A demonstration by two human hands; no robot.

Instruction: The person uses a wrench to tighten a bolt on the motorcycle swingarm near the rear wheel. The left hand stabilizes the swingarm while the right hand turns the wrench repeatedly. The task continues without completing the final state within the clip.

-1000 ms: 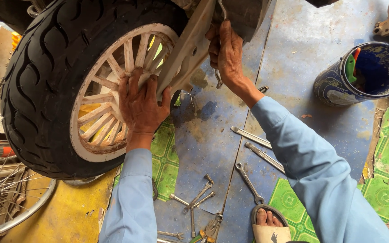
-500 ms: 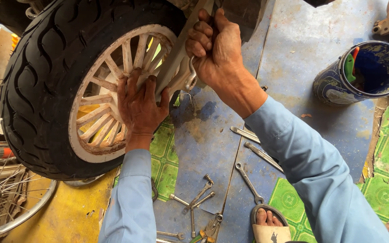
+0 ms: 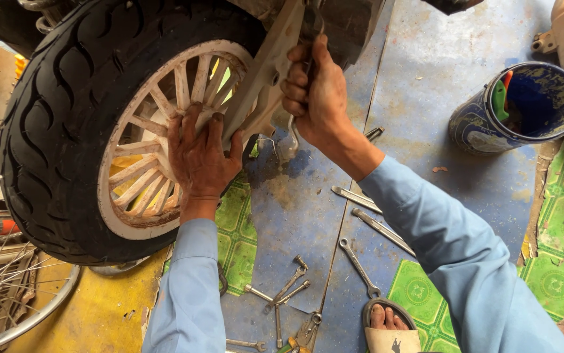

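A scooter wheel with a black tyre (image 3: 53,131) and a dirty white spoked rim (image 3: 145,176) fills the upper left. My left hand (image 3: 200,157) lies flat with spread fingers on the spokes near the hub. A whitish swing arm (image 3: 265,72) slants across the wheel. My right hand (image 3: 314,95) is closed around a metal tool (image 3: 288,140) next to that arm; the tool's lower end hangs below my fist. Both arms wear light blue sleeves.
Several spanners (image 3: 360,265) and a cross wrench (image 3: 282,294) lie on the blue floor. A blue tin bucket (image 3: 523,108) stands at the right. A bicycle wheel (image 3: 1,287) lies at bottom left. My sandalled foot (image 3: 386,323) is at the bottom.
My right hand has come down from the top of the swing arm and now grips the tool lower, beside the arm. My left hand has stayed on the spokes.
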